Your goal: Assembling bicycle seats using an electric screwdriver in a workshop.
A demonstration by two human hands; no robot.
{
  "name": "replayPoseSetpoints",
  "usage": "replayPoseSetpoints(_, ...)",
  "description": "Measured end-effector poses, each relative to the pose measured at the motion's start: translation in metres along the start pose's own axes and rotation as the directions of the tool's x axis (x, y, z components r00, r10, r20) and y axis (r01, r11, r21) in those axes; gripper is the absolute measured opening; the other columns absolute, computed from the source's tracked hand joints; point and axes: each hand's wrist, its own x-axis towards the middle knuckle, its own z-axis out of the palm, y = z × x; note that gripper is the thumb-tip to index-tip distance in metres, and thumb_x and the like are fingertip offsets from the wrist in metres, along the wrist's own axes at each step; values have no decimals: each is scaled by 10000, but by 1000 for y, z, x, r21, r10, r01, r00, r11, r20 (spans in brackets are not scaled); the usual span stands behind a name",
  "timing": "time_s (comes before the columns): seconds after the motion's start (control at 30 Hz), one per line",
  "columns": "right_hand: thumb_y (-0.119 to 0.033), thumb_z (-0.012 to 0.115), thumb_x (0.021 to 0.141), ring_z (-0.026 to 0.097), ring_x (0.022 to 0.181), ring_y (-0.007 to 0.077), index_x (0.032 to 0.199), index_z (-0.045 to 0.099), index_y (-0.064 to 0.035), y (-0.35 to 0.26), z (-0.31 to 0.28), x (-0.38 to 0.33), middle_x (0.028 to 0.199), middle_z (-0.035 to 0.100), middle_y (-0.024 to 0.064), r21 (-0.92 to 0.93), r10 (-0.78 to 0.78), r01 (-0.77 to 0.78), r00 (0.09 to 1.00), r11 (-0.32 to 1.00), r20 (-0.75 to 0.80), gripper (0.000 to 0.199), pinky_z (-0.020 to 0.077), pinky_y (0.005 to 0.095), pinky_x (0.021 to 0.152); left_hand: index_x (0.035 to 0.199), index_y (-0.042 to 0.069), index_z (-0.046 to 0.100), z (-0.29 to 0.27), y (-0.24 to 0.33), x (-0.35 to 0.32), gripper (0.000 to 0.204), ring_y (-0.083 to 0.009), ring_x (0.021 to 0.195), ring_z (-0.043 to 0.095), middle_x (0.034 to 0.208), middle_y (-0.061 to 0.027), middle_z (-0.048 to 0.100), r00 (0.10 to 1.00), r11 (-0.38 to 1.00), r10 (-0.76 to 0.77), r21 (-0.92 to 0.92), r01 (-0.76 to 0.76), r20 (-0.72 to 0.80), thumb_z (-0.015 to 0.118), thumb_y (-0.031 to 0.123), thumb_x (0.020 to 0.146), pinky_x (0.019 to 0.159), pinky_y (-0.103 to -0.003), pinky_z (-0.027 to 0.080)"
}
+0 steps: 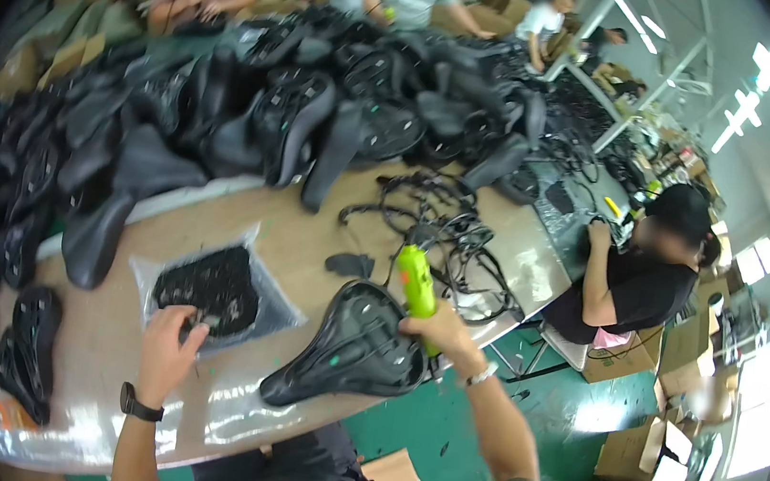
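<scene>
Grasping the yellow-green tool (418,283) in our right hand (439,332) beside the black saddle (354,338), near the front edge of the table (98,349), we'd best hold it steady; whether our left hand (167,353), at the clear bag (273,308) of black pieces (211,286), pinches any, we cannot tell.

Shiny moulded plastic is seen on the underside of the black bicycle saddle (348,347) at lower centre, smooth lime plastic on the power screwdriver (416,283) above it. Wrinkled, glossy clear film is shown by the bag (276,309) at left of centre. The tabletop (109,370) is finished smooth and glossy; matt cardboard is seen in the boxes (633,449) at lower right.
</scene>
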Motion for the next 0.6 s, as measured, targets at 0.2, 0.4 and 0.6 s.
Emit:
replayPoseSetpoints(0.2, -299, 807, 800, 620, 734, 206, 1070, 571, -8, -4, -234, 100, 911, 636, 94, 710, 97, 629, 723, 317, -684, 463, 524, 335, 664, 1014, 30, 692, 24, -42, 62, 287, -315, 965, 563, 1043, -125, 597, 984, 639, 177, 759, -124, 12, 695, 250, 829, 835, -422, 485)
replayPoseSetpoints(0.4, -249, 717, 874, 603, 646, 180, 1005, 551, -57, -71, -167, 77, 763, 622, 58, 704, -144, 629, 771, 330, -621, 286, 505, 308, 587, 924, 50, 678, 28, -59, 60, 167, -303, 923, 566, 914, -99, 573, 969, 715, 235, 689, -117, -79, 647, 207, 876, 771, -423, 481)
replayPoseSetpoints(0.6, -259, 712, 864, 602, 664, 159, 1182, 483, -1, -56, 33, -4, 740, 588, 57, 732, -335, 514, 855, 446, -396, 469, 484, 289, 620, 875, 29, 670, 23, -47, 56, 124, -320, 910, 569, 910, -110, 599, 962, 815, 237, 566, -120, -137, 635, 149, 872, 764, -432, 485)
